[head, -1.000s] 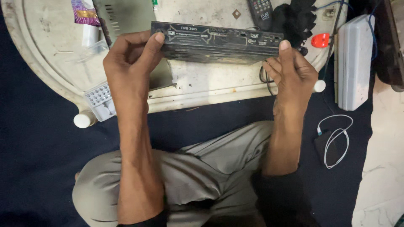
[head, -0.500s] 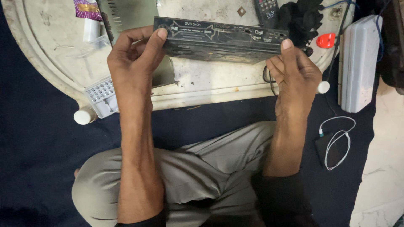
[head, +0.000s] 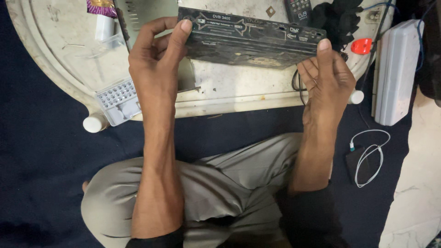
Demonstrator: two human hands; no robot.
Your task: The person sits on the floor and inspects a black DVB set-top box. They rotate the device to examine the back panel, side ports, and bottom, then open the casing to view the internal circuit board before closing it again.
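Note:
I hold a long, flat black electronics box (head: 250,39) with a worn, dirty front panel, lifted over a low round off-white table (head: 239,89). My left hand (head: 156,57) grips its left end, thumb up on the front face. At the right end my right hand (head: 326,76) holds the box, with one finger laid over the top corner. Black cables (head: 297,82) hang near my right palm.
A small grey case with rows of bits (head: 117,98) lies at the table's left edge. A remote control (head: 299,9), black cloth (head: 337,18) and a red part (head: 361,46) sit at the back right. A white rectangular box (head: 395,69) and a white coiled cable (head: 370,156) lie on the dark floor cloth.
Both hands have kept their grip. The box's right end has dropped a little, so it now slopes down to the right in view.

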